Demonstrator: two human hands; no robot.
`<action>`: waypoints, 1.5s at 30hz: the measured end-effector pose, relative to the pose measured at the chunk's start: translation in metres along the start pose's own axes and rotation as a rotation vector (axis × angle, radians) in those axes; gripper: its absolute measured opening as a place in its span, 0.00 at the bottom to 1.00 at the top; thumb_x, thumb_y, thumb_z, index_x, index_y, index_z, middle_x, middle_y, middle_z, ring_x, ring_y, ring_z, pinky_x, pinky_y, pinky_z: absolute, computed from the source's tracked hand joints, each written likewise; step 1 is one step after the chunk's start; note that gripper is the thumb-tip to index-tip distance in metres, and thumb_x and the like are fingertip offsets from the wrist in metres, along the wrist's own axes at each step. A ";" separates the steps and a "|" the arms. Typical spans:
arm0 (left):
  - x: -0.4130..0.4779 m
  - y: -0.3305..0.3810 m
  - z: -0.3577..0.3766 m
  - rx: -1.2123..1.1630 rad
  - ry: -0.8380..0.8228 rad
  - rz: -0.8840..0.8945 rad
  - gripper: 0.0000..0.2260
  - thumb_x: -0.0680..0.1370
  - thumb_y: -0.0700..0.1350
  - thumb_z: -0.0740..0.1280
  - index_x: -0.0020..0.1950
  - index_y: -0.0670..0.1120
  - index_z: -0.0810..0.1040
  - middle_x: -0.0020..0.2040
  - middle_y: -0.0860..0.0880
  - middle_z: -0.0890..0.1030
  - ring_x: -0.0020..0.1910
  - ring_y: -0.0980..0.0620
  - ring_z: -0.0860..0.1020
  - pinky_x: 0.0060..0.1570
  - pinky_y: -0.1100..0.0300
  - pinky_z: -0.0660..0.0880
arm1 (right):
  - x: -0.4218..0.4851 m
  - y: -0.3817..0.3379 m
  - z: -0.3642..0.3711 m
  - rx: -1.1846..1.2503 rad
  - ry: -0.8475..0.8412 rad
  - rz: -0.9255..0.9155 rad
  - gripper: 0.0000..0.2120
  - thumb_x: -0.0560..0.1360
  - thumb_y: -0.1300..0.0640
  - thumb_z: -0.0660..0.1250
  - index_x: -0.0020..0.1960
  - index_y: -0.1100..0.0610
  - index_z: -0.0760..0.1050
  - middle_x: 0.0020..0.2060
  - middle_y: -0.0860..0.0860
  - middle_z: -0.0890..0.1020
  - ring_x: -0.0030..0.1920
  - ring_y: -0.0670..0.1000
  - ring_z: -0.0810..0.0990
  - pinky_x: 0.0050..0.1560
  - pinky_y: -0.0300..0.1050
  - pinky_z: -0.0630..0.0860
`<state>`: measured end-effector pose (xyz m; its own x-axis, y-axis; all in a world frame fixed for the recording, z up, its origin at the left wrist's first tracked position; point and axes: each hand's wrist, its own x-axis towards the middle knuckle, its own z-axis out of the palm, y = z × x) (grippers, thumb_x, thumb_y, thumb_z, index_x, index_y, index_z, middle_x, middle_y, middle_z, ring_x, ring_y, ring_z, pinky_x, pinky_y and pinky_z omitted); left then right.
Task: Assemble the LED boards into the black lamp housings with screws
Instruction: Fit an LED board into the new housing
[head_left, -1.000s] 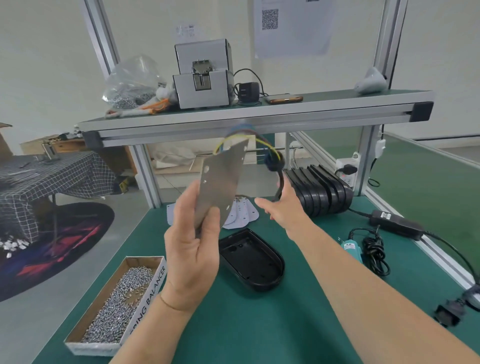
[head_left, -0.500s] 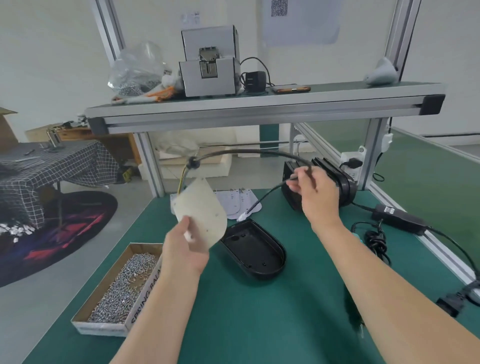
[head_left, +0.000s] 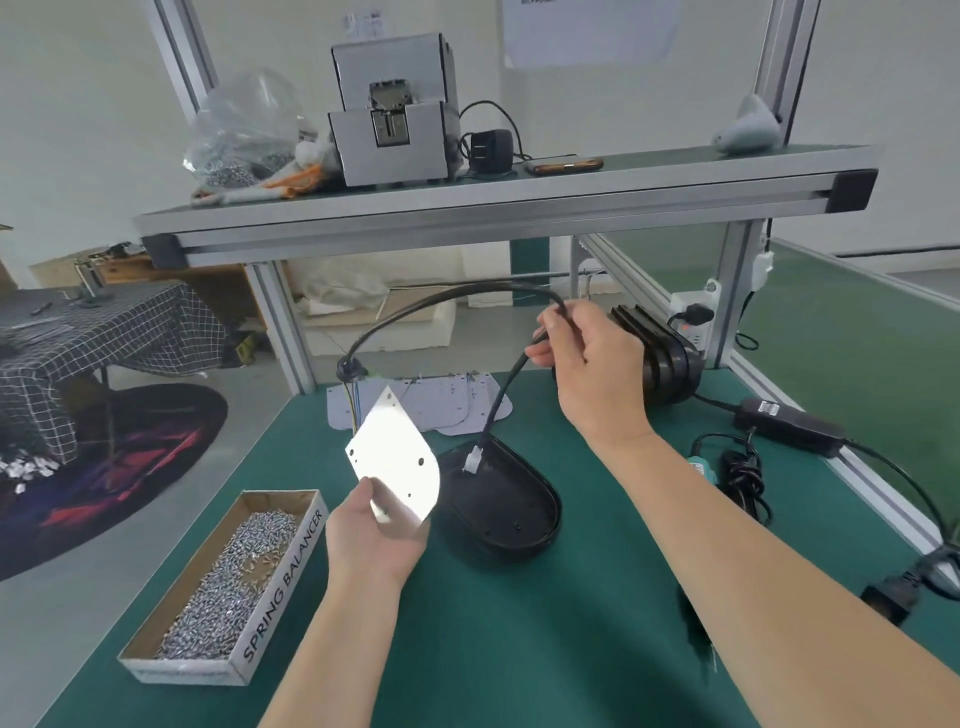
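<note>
Left hand (head_left: 371, 540) grips the board (head_left: 395, 462) by its lower edge, thumb on the face. It is raised over the tabletop (head_left: 519, 649), just left of the housing (head_left: 514, 514).

Board: pale, washed out by glare. Rounded at the bottom, tapering to a point at top, with a few small holes near the edges.

Thin coloured wires (head_left: 352, 410) run up from its far side to a black grommet on the cable (head_left: 447, 301).

Cable arcs up and right to the right hand (head_left: 587, 364), which pinches it between thumb and fingers. It then drops to a white connector (head_left: 471, 461) at the housing's far end; contact there unclear.

Housing: black, oval, shallow, open side up, flat on the tabletop.

Stack (head_left: 660, 358) of more housings stands on edge behind the right hand.

Spare boards (head_left: 447, 402) lie flat at the far edge.

Box (head_left: 280, 587) of screws (head_left: 223, 582) sits at left.
</note>
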<state>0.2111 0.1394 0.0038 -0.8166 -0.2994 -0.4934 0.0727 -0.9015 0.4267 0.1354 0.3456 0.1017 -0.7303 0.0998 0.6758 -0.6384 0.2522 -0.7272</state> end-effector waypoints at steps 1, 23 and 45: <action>0.002 0.000 -0.001 0.019 0.003 -0.014 0.05 0.82 0.43 0.63 0.53 0.47 0.78 0.48 0.54 0.85 0.56 0.49 0.83 0.61 0.42 0.72 | -0.001 0.002 0.000 -0.005 0.000 0.010 0.09 0.84 0.59 0.62 0.48 0.62 0.78 0.37 0.50 0.84 0.36 0.42 0.84 0.42 0.33 0.79; 0.021 -0.031 -0.023 0.056 -0.136 -0.139 0.17 0.83 0.46 0.60 0.71 0.47 0.75 0.68 0.43 0.79 0.66 0.35 0.76 0.70 0.32 0.64 | -0.001 0.010 -0.002 -0.081 -0.039 -0.035 0.09 0.84 0.60 0.62 0.51 0.63 0.78 0.37 0.50 0.84 0.38 0.43 0.84 0.45 0.38 0.81; 0.016 -0.032 -0.015 0.102 -0.207 -0.144 0.16 0.84 0.46 0.59 0.69 0.43 0.76 0.63 0.44 0.82 0.61 0.42 0.81 0.68 0.38 0.69 | -0.017 -0.027 0.017 0.045 -0.257 0.011 0.09 0.84 0.61 0.62 0.50 0.65 0.78 0.36 0.55 0.83 0.36 0.47 0.84 0.43 0.45 0.83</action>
<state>0.2043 0.1592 -0.0289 -0.9149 -0.0910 -0.3934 -0.1020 -0.8906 0.4431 0.1614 0.3204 0.1076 -0.7712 -0.1474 0.6193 -0.6363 0.2085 -0.7427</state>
